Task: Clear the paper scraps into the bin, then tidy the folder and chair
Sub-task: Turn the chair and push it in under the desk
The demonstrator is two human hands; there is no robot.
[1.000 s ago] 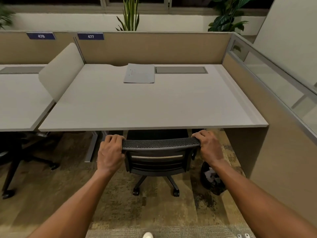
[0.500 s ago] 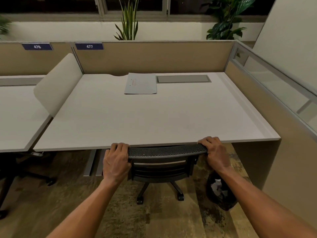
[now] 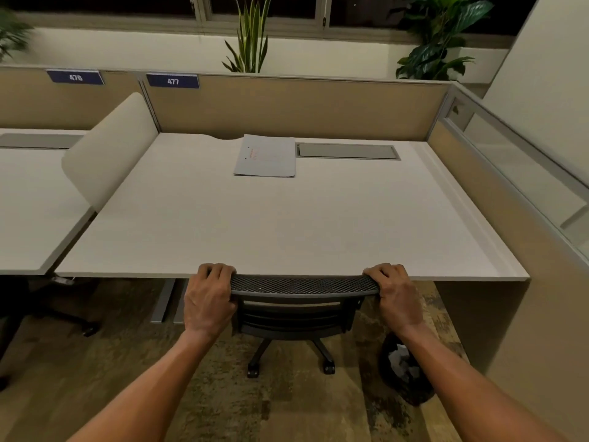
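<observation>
Head view: the left hand (image 3: 208,301) is clenched around the left end of the chair (image 3: 302,309) back's top rail, fingers curled over the far side; the right hand (image 3: 396,298) grasps the right end of the same rail in the same way; both forearms run in from 6 o'clock. The chair sits at 6 o'clock of the counter (image 3: 287,224), its mesh back touching or just at the counter's near edge, its seat hidden beneath; two castors show on the floor (image 3: 287,409) below. The folder (image 3: 265,156) lies flat and closed at 12 o'clock on the counter, near the back panel, just to the left of a grey hatch (image 3: 347,151) set into the surface; its edges run roughly square to the counter. The bin (image 3: 404,374) stands on the floor at 4 o'clock of the chair, under the right forearm, partly hidden by it; pale crumpled scraps (image 3: 402,363) lie inside it. A curved pale divider (image 3: 108,148) rises at 9 o'clock, between this counter and the next one; blue plates reading 476 and 477 (image 3: 172,81) sit on top of the back panel at 11 o'clock; two plants (image 3: 250,36) stand beyond it by the window. Another chair's dark base shows at far left, blurred.
</observation>
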